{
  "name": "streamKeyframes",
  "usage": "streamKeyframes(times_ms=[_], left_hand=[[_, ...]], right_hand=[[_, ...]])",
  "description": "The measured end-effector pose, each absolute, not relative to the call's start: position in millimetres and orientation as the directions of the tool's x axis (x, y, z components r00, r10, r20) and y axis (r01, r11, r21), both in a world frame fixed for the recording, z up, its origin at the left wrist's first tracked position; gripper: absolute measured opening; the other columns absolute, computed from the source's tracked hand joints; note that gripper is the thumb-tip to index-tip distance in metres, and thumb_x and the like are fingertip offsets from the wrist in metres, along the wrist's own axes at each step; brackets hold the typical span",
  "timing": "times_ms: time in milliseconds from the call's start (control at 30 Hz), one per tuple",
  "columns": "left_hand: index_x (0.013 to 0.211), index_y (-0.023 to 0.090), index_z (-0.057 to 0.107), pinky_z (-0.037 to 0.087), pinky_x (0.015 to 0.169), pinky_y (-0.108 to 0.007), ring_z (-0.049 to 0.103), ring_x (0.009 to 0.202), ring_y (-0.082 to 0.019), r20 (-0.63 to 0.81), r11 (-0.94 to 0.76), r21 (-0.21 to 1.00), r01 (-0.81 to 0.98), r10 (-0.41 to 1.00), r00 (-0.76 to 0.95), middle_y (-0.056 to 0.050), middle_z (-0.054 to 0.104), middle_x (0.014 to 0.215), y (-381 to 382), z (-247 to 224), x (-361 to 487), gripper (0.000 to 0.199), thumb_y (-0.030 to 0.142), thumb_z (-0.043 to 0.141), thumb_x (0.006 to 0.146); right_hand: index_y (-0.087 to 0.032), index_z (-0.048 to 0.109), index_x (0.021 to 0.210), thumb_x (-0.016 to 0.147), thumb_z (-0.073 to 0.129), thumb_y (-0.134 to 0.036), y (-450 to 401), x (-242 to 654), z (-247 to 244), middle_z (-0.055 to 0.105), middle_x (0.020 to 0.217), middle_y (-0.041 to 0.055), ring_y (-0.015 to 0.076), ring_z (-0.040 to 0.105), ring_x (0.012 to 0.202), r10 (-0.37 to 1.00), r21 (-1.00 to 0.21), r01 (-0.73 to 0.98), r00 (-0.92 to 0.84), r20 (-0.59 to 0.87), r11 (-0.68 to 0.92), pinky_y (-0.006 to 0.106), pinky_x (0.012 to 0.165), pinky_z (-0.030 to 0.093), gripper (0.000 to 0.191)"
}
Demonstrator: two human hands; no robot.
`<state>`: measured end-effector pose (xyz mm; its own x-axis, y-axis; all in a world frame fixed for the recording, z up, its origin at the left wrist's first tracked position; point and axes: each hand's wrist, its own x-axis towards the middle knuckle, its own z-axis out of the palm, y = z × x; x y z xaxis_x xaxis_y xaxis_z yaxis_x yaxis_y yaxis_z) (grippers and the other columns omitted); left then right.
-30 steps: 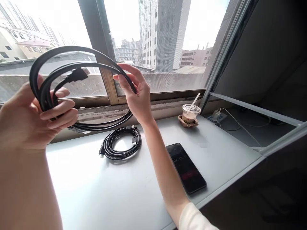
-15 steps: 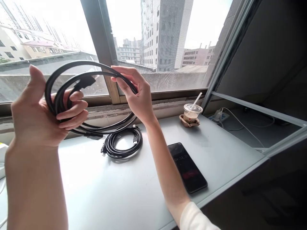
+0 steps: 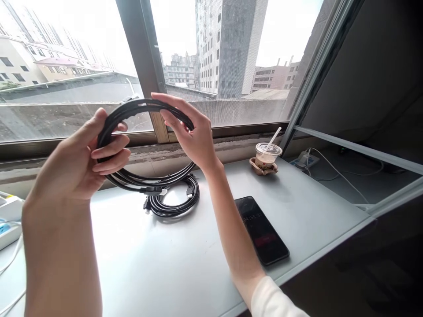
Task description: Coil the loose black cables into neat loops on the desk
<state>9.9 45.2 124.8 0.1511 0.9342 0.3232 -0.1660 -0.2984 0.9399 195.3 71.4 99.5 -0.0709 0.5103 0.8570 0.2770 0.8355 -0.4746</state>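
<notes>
A black cable (image 3: 132, 107) with thick, flat-ended plugs is looped into a coil and held up above the table. My left hand (image 3: 89, 154) is closed round the coil's left side, fingers curled over the strands. On the right side, my right hand (image 3: 193, 132) pinches the strands between thumb and fingers. One of its plugs, with a pale tip, hangs at the coil's lower edge. Below and behind lies a second coiled black cable (image 3: 175, 211) on the white table (image 3: 158, 268), its connectors showing; the held coil partly covers it.
A black phone (image 3: 264, 233) with a timer display lies beside my right forearm. Farther back stands a lidded drink cup (image 3: 266, 156) with a straw in a cardboard holder. White power strips (image 3: 9, 220) sit at the left edge. A window (image 3: 231, 110) and a metal frame bound the table.
My left hand has moved right, nearer to my right hand. The held loops have gathered into one tighter bundle, and the plug near the left fingers has shifted up behind the coil.
</notes>
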Motion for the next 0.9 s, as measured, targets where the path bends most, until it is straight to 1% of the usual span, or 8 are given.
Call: streamKeyframes(times_ms=[100, 167, 267, 400, 600, 700, 800, 900], left_hand=[[0.065, 0.016, 0.059, 0.004, 0.023, -0.019, 0.015, 0.024, -0.006, 0.282, -0.266, 0.952, -0.152, 0.955, 0.094, 0.007, 0.018, 0.036, 42.9, 126.8, 16.1, 0.043, 0.043, 0.041, 0.094], [0.068, 0.015, 0.059, 0.005, 0.024, -0.018, 0.017, 0.023, -0.005, 0.249, -0.237, 0.96, -0.151, 0.966, 0.07, 0.007, 0.021, 0.037, 40.1, 126.6, 21.3, 0.044, 0.039, 0.035, 0.096], [0.076, 0.016, 0.056, 0.006, 0.027, -0.017, 0.024, 0.025, -0.003, 0.246, -0.237, 0.962, -0.136, 0.968, 0.05, 0.007, 0.029, 0.04, 37.4, 122.8, 27.4, 0.037, 0.044, 0.042, 0.094], [0.077, 0.021, 0.043, 0.01, 0.029, -0.014, 0.032, 0.029, -0.002, 0.397, -0.394, 0.918, -0.048, 0.913, 0.092, 0.007, 0.041, 0.046, 38.3, 115.6, 29.6, 0.033, 0.051, 0.054, 0.087], [0.08, 0.021, 0.047, 0.013, 0.028, -0.014, 0.032, 0.032, -0.002, 0.544, -0.564, 0.822, 0.082, 0.819, 0.183, 0.008, 0.043, 0.046, 38.7, 112.0, 27.2, 0.041, 0.062, 0.055, 0.081], [0.076, 0.02, 0.055, 0.016, 0.028, -0.015, 0.032, 0.033, -0.002, 0.582, -0.595, 0.788, 0.158, 0.804, 0.123, 0.007, 0.039, 0.046, 35.8, 111.9, 25.8, 0.037, 0.057, 0.063, 0.079], [0.067, 0.018, 0.059, 0.016, 0.029, -0.014, 0.031, 0.033, -0.001, 0.647, -0.636, 0.744, 0.204, 0.762, 0.016, 0.006, 0.034, 0.044, 35.9, 112.2, 23.6, 0.034, 0.049, 0.068, 0.078], [0.078, 0.018, 0.062, 0.013, 0.027, -0.014, 0.028, 0.029, -0.001, 0.675, -0.663, 0.737, 0.135, 0.734, -0.075, 0.008, 0.034, 0.043, 40.8, 114.9, 20.7, 0.028, 0.042, 0.076, 0.072]], right_hand=[[-0.029, 0.063, 0.115, 0.093, 0.049, -0.038, 71.1, 192.3, 98.4, 0.067, 0.104, -0.0069, 0.0032, 0.049, 0.057, 0.496, -0.474, 0.219, -0.054, 0.867, 0.853, 0.017, 0.045, 0.034, 0.028], [-0.026, 0.066, 0.111, 0.091, 0.054, -0.038, 72.6, 190.8, 97.9, 0.068, 0.097, -0.0055, 0.0031, 0.046, 0.055, 0.501, -0.489, 0.185, -0.017, 0.866, 0.852, 0.018, 0.043, 0.03, 0.027], [-0.018, 0.069, 0.099, 0.083, 0.064, -0.041, 74.3, 190.4, 98.2, 0.069, 0.092, -0.0017, 0.0046, 0.053, 0.062, 0.494, -0.496, 0.108, 0.045, 0.868, 0.862, 0.018, 0.046, 0.033, 0.028], [-0.014, 0.069, 0.091, 0.078, 0.068, -0.042, 74.4, 192.5, 98.8, 0.067, 0.076, 0.0001, 0.007, 0.057, 0.066, 0.514, -0.52, 0.089, 0.076, 0.854, 0.85, 0.017, 0.056, 0.042, 0.031], [-0.018, 0.066, 0.096, 0.084, 0.061, -0.043, 74.9, 193.4, 97.4, 0.066, 0.088, 0.0002, 0.0068, 0.056, 0.066, 0.528, -0.525, 0.206, 0.043, 0.848, 0.826, 0.017, 0.052, 0.039, 0.028], [-0.018, 0.063, 0.1, 0.087, 0.057, -0.04, 75.7, 193.2, 97.0, 0.065, 0.081, -0.001, 0.0079, 0.059, 0.07, 0.543, -0.53, 0.135, -0.096, 0.834, 0.837, 0.017, 0.056, 0.043, 0.026], [-0.018, 0.06, 0.108, 0.089, 0.055, -0.035, 73.5, 193.0, 98.6, 0.066, 0.087, -0.0012, 0.0072, 0.062, 0.072, 0.541, -0.556, 0.001, -0.235, 0.807, 0.831, 0.016, 0.058, 0.045, 0.026], [-0.024, 0.057, 0.117, 0.092, 0.048, -0.038, 67.7, 190.7, 101.2, 0.067, 0.097, -0.0022, 0.0069, 0.063, 0.076, 0.546, -0.567, 0.006, -0.278, 0.79, 0.824, 0.016, 0.062, 0.048, 0.03]])
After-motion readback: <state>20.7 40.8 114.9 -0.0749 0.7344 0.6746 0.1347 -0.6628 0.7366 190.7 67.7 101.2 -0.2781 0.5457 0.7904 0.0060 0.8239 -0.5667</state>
